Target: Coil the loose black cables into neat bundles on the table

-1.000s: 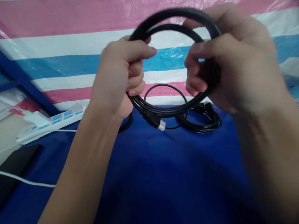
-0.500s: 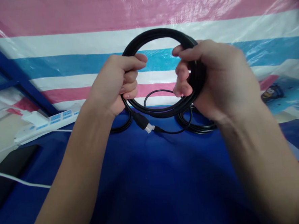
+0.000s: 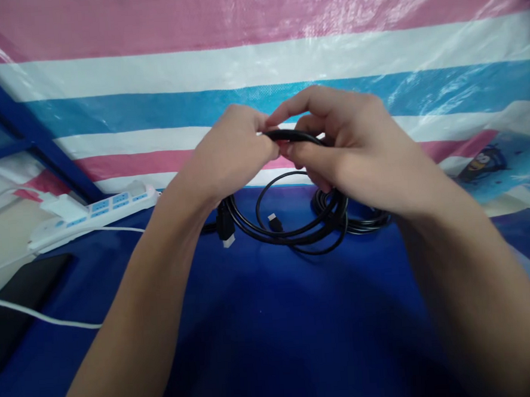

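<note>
A coiled black cable (image 3: 294,135) is held up in front of me, its loops hanging down between my wrists. My left hand (image 3: 239,152) is closed around the top left of the coil. From the right, my right hand (image 3: 342,134) pinches the same top stretch between thumb and fingers, close to the left fingertips. A black plug (image 3: 224,222) with a pale cap hangs from the coil below my left wrist. Behind the loops, on the blue surface, lies another small black plug (image 3: 274,222) with a pale tip. More coiled black cable (image 3: 369,222) rests under my right wrist.
On the left lie a white power strip (image 3: 99,211) with a white adapter (image 3: 63,205) and a black flat object (image 3: 24,303) crossed by a white cable (image 3: 43,320). A blue printed bag (image 3: 509,165) sits at right. Behind hangs a striped plastic sheet (image 3: 257,67).
Both hands have drawn together at the top of the coil. The ring, earlier held wide and facing me, now tilts and hangs lower. Its plug has swung down and left.
</note>
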Tool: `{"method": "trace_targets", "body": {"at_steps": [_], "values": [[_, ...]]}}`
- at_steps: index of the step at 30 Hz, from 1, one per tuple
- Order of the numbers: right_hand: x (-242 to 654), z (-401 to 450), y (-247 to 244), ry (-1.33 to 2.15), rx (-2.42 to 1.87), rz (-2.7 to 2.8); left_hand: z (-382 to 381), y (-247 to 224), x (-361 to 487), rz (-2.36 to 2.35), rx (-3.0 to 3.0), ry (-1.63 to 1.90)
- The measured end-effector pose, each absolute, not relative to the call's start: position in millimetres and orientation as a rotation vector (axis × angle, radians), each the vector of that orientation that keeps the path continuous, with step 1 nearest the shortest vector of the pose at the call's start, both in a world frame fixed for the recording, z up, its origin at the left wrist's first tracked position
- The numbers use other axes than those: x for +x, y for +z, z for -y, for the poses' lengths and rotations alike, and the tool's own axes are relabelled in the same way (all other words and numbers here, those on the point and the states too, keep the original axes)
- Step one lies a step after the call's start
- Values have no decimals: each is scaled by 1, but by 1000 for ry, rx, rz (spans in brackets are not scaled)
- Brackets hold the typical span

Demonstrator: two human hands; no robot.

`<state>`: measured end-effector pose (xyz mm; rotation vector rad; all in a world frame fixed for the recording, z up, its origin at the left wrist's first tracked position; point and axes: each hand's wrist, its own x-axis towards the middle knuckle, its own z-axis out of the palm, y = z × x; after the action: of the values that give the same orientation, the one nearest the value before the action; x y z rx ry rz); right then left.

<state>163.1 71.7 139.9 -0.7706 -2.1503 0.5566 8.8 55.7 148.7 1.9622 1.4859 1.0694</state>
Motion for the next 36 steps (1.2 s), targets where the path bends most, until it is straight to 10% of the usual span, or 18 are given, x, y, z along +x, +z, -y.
{"method": "trace_targets", "body": {"at_steps": [9, 23, 36], "values": [[160, -75, 143, 1268, -704, 1718, -63, 144, 0, -1223, 1733, 1645], [173, -78, 144, 641, -714, 2003, -53, 148, 1, -1013, 1784, 992], [163, -75, 140, 681, -649, 1888, -53, 152, 12, -921, 1423, 1522]]}}
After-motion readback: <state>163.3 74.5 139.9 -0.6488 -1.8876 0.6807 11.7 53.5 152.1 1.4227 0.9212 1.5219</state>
